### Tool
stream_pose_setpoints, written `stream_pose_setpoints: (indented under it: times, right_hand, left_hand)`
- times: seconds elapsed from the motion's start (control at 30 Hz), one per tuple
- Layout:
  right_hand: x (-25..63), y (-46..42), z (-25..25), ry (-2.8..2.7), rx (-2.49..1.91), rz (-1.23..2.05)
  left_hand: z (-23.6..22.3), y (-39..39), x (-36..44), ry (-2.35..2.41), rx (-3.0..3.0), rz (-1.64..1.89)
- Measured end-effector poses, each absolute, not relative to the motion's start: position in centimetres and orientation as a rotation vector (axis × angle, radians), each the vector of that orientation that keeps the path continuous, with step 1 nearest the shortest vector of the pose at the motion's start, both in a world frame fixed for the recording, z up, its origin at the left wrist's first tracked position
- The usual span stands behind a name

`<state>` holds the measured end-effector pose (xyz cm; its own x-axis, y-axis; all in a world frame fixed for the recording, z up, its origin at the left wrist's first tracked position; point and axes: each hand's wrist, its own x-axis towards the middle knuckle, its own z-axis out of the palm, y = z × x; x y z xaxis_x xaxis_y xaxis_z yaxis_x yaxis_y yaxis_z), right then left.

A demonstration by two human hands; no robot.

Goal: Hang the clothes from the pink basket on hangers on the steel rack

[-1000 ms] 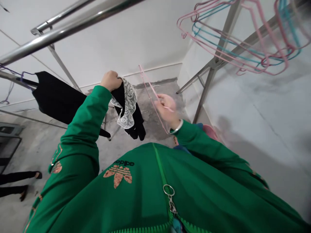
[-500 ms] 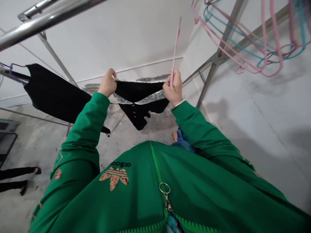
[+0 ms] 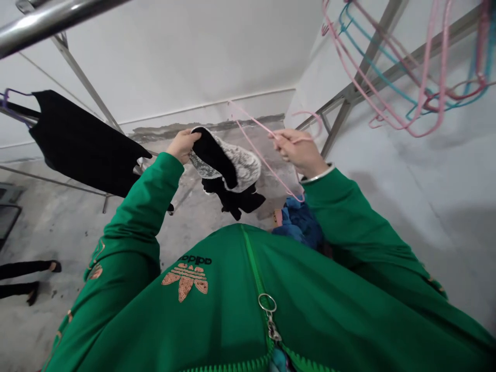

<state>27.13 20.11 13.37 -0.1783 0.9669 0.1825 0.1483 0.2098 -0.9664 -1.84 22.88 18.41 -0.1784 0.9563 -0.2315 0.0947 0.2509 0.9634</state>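
My left hand (image 3: 183, 144) grips a black garment with white lace trim (image 3: 227, 168), which hangs bunched below my fingers. My right hand (image 3: 298, 151) is apart from it, closed on a thin pink wire hanger (image 3: 256, 146). The hanger slopes across the space beside the garment without touching it that I can see. Green jacket sleeves cover both my arms.
A black garment (image 3: 79, 139) hangs from a purple hanger (image 3: 15, 101) on a steel drying rack (image 3: 46, 20) at left. Pink and blue hangers (image 3: 411, 67) hang at upper right. Blue cloth (image 3: 298, 225) lies below my right arm. A person's legs (image 3: 23, 274) stand at lower left.
My right hand has let go of the garment's edge and moved right with the hanger, now tilted. The garment has gone from stretched between my hands to bunched in my left hand.
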Motion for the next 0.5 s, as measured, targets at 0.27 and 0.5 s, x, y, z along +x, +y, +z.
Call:
stream_pose_setpoints:
  times: [0.27, 0.5]
  right_hand:
    - [27.9, 11.5, 15.3, -1.552, -1.105, 1.500]
    - [20.4, 15.6, 13.8, -1.701, -1.020, 1.433]
  left_hand:
    - [17.6, 23.9, -3.0, 1.794, 1.294, 1.107]
    - [18.1, 21.8, -0.2, 1.894, 2.203, 0.486]
